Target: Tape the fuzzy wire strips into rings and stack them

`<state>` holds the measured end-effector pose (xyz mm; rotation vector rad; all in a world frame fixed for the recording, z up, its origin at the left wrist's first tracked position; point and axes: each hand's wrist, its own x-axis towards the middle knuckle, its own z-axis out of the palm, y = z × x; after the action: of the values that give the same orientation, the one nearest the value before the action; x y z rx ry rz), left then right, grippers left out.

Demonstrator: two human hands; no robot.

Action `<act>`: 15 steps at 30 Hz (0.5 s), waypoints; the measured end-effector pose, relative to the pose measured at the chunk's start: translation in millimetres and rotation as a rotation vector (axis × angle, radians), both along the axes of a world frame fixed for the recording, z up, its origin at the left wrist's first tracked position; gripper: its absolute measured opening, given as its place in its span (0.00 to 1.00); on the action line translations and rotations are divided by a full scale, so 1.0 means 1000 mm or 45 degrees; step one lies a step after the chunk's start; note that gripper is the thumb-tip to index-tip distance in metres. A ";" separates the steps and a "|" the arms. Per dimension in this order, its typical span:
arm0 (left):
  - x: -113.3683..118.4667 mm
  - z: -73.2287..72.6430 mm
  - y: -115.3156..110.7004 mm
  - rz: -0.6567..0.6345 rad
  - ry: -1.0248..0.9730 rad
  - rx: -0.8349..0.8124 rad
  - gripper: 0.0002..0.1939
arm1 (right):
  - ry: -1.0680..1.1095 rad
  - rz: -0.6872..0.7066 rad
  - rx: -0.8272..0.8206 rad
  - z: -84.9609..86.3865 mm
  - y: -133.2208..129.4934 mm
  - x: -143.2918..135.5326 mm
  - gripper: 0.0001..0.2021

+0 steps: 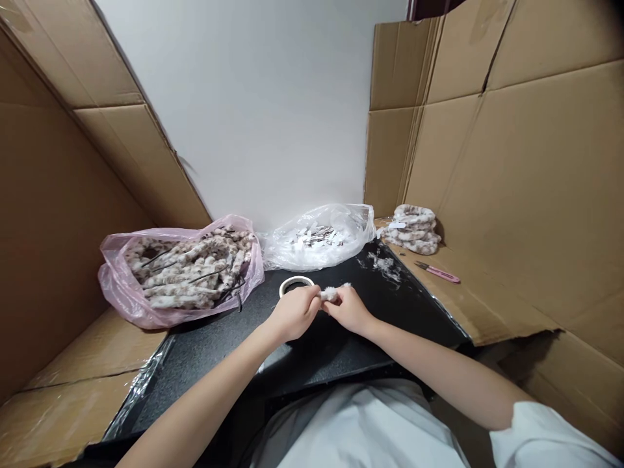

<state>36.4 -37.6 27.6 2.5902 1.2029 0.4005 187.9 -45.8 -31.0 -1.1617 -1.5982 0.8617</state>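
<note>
Black table (pixel 219 351) below, left hand (pixel 294 313) and right hand (pixel 353 313) pinch fluffy strip (pixel 329 294); close, light grips should steady it.

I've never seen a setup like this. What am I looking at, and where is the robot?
There's no robot: these are a person's own bare hands. The single picture comes from a camera worn on the head, looking forward and down. The left hand and right hand hold a small fluffy piece between them. On the black surface, a pale ring lies by the left hand. Beyond are a pink bag of fluffy strips and a clear bag of small thin pieces. On cardboard at right sit a fluffy bundle and a pink-handled tool.
</note>
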 end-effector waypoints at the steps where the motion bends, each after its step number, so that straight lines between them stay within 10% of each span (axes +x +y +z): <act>1: 0.001 0.000 -0.001 0.001 0.043 0.039 0.10 | 0.000 -0.012 0.001 0.000 0.000 0.000 0.15; 15: -0.001 -0.003 -0.002 -0.062 0.233 0.231 0.13 | -0.049 0.066 0.022 -0.004 0.002 0.001 0.12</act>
<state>35.9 -39.8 24.2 2.8590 1.2081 0.2790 188.8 -44.0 -34.7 -1.1349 -1.6704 0.8619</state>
